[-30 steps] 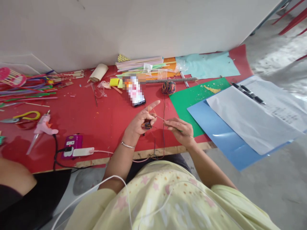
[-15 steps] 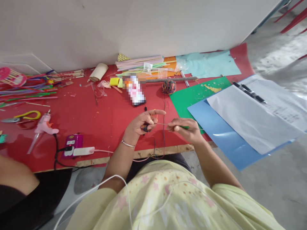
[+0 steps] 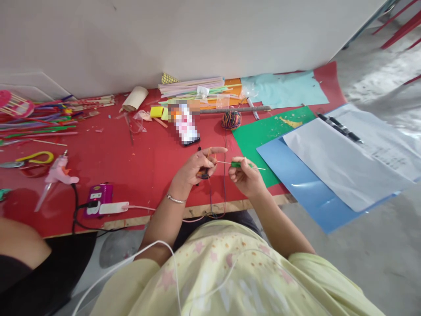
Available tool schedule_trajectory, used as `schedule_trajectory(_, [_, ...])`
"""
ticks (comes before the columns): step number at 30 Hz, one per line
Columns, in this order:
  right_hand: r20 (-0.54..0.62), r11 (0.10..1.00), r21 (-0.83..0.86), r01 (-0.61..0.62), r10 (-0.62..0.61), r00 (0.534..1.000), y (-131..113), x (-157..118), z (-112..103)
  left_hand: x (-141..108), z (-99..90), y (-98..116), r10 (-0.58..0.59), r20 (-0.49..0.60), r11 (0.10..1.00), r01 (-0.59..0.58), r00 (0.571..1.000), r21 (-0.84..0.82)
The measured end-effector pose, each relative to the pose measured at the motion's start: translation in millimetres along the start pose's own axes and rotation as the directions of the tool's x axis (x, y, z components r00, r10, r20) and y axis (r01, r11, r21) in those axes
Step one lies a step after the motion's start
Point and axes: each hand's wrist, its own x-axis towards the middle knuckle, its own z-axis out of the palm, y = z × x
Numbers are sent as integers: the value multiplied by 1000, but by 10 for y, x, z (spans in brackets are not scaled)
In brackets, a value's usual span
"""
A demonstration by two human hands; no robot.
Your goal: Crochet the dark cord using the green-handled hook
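Note:
Near the table's front edge, my left hand (image 3: 197, 167) pinches a small dark piece of yarn work (image 3: 204, 174), its index finger stretched out with orange yarn (image 3: 209, 153) around it. To its right, my right hand (image 3: 246, 174) grips a thin metal crochet hook with a green handle (image 3: 237, 164). The hook's tip points left and reaches the yarn at my left fingers. A multicoloured yarn ball (image 3: 231, 119) lies behind the hands, and its strand runs forward past the table edge.
A phone (image 3: 187, 127) lies behind my left hand. Blue folder (image 3: 309, 193), papers (image 3: 332, 162) and green sheet (image 3: 256, 136) are at the right. At the left are a pink glue gun (image 3: 59, 171), scissors (image 3: 36, 157) and a power strip (image 3: 99, 197). Another person's arm (image 3: 23, 241) shows lower left.
My right hand has moved slightly left and turned palm-up, with the hook's handle and back end now showing. My left hand has stayed almost in place.

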Motion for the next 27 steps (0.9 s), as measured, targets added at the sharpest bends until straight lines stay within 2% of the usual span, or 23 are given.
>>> schedule_trajectory(9, [-71, 998, 51, -37, 41, 997, 75, 49, -2, -13, 34, 27, 23, -25, 999, -22, 999, 30])
schedule_trajectory(18, [-70, 999, 45, -11, 14, 997, 57, 29, -13, 4, 19, 13, 31, -30, 999, -30, 999, 39])
schedule_trajectory(27, [-48, 1000, 20, -8, 9, 999, 57, 30, 21, -8, 22, 22, -6, -55, 995, 11, 998, 103])
